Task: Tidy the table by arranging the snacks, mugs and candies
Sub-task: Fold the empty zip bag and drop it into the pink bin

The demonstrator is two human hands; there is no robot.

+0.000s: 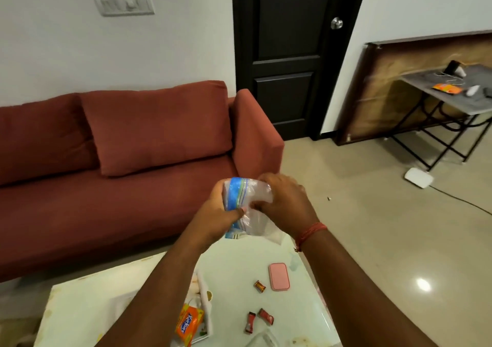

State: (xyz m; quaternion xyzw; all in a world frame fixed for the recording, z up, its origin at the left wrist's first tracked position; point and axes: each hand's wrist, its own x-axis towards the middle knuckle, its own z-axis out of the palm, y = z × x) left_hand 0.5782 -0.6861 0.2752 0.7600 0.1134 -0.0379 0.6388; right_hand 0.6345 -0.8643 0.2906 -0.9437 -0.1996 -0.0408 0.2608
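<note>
Both hands hold a clear plastic zip bag [249, 208] with a blue strip above the far edge of the white table [93, 301]. My left hand [213, 219] grips its blue-striped left side, and my right hand [285, 203] pinches its right side. On the table lie three wrapped candies: a brown one [259, 286] and two red ones [250, 322] [266, 316]. An orange snack packet [188, 325] lies at the bottom, partly under my left forearm, on a white packet [205, 301]. No mug is in view.
A pink case [279, 276] lies on the table near the candies. A clear lid or container edge [262, 340] shows at the bottom. A red sofa [133, 147] stands behind the table. A side table [452, 91] with small items stands at the right.
</note>
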